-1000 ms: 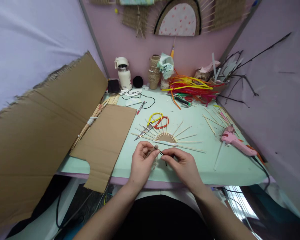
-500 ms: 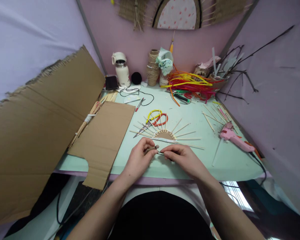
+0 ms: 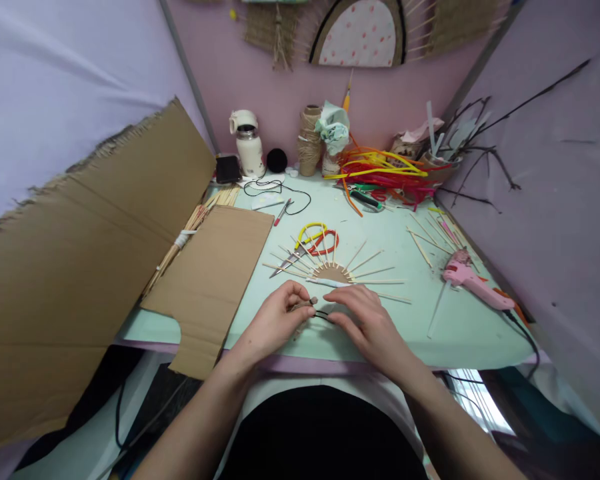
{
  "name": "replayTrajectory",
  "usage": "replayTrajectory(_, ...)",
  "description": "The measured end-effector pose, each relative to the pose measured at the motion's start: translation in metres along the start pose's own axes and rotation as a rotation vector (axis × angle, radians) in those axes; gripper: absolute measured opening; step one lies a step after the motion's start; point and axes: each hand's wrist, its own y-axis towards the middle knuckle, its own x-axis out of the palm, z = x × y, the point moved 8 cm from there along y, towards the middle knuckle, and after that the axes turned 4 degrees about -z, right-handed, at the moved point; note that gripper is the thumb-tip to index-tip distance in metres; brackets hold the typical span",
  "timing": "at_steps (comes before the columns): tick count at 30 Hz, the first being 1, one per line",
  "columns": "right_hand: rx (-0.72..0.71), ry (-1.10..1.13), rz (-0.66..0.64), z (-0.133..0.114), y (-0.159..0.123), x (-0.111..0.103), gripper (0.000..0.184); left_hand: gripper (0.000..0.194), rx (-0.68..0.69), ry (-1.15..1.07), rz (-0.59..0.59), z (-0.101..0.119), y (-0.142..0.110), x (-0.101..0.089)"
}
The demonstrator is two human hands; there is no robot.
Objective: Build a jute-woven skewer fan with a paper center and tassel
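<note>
My left hand (image 3: 275, 317) is closed, pinching a small brown, twine-like piece (image 3: 300, 307) mostly hidden by the fingers. A thin black cord (image 3: 321, 314) runs out from it toward my right hand (image 3: 357, 313). That hand's thumb and fingers are spread apart, the thumb tip close to the cord; whether they touch I cannot tell. Just beyond both hands lies a half-round cardboard piece (image 3: 332, 272) with thin wooden sticks fanning out from its curved edge. Scissors (image 3: 307, 247) with one yellow and one red handle lie partly under the sticks.
At left are a flat cardboard sheet (image 3: 220, 257) and a tall upright one (image 3: 80, 280). A pink glue gun (image 3: 473, 279) rests at right near loose sticks. Along the back stand a white bottle (image 3: 251, 155), a twine spool (image 3: 309, 143) and colourful pipe cleaners (image 3: 380, 170).
My right hand's fingers have parted from their pinch on the black cord. The left hand keeps its hold on the brown piece. The whole view has shifted slightly.
</note>
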Motion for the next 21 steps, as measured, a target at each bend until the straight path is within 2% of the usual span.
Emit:
replayTrajectory(4, -0.046, -0.032, 0.088, -0.006, 0.0, 0.002, 0.027, 0.023, 0.016, -0.055, 0.024, -0.001, 0.0, -0.002)
replayTrajectory(12, -0.049, -0.051, 0.18, -0.012, 0.0, 0.003, 0.007, 0.031, 0.006, -0.159, 0.045, -0.001, -0.001, -0.001)
replayTrajectory(16, -0.049, -0.107, 0.24, -0.017, -0.004, -0.002, 0.006, 0.037, 0.0, -0.218, 0.068, 0.0, -0.001, 0.0)
replayTrajectory(21, -0.1, -0.227, 0.42, -0.03, -0.012, -0.01, 0.013, 0.044, 0.0, -0.362, 0.121, -0.005, -0.001, 0.005)
